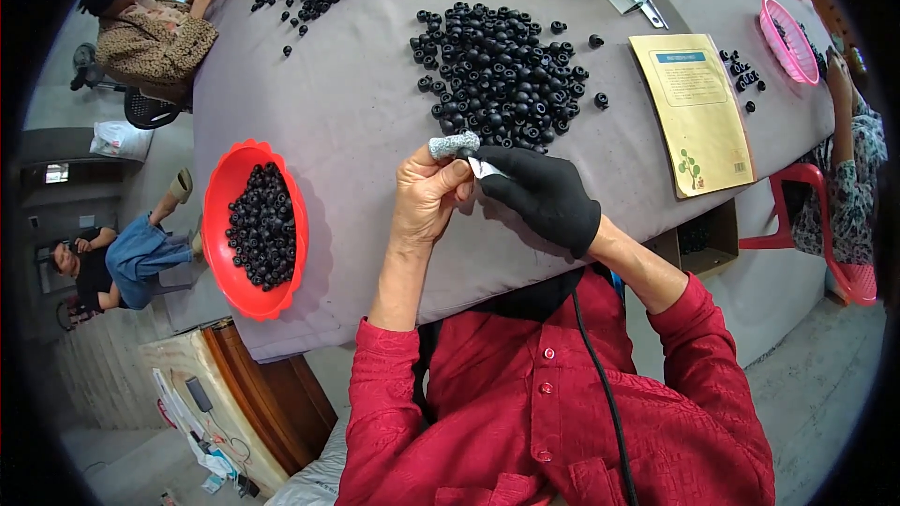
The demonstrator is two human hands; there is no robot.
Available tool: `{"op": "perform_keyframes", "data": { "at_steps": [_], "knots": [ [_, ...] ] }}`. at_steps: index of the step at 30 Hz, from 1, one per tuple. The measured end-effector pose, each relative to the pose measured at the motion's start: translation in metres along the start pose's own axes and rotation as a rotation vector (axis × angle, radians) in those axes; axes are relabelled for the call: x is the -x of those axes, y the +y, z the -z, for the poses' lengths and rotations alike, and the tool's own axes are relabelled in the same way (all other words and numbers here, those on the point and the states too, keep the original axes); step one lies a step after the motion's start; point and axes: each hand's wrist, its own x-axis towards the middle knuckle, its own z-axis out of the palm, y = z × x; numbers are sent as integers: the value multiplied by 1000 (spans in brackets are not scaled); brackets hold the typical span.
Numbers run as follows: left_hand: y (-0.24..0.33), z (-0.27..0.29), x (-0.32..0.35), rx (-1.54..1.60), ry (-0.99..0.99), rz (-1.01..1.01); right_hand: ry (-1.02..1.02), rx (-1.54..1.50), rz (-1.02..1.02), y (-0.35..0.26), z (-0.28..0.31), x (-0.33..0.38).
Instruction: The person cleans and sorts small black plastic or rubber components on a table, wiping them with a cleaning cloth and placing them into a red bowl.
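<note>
Your bare left hand (427, 197) pinches a small black piece (464, 155), its long axis hidden, beside your gloved right hand (548, 195), whose hold I cannot tell, with the black pile (497, 75) just beyond and the red bowl (216, 225) leftward.

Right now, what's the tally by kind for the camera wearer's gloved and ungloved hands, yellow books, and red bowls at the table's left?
Gloved hand: 1
Ungloved hand: 1
Yellow book: 1
Red bowl: 1
Total: 4
</note>
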Motion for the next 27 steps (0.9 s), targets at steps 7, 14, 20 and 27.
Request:
{"op": "perform_keyframes", "data": {
  "at_steps": [7,14,20,27],
  "knots": [
    [-3,1,0,61,-38,20,-21,-25,-70,0,1,-2],
    [-4,-1,0,79,-32,26,-25,-28,-83,1,0,-3],
    [-5,2,0,72,-50,26,-51,-54,-105,1,2,-4],
    [-5,1,0,92,-51,49,-53,-12,-125,2,2,-4]
  ]
}}
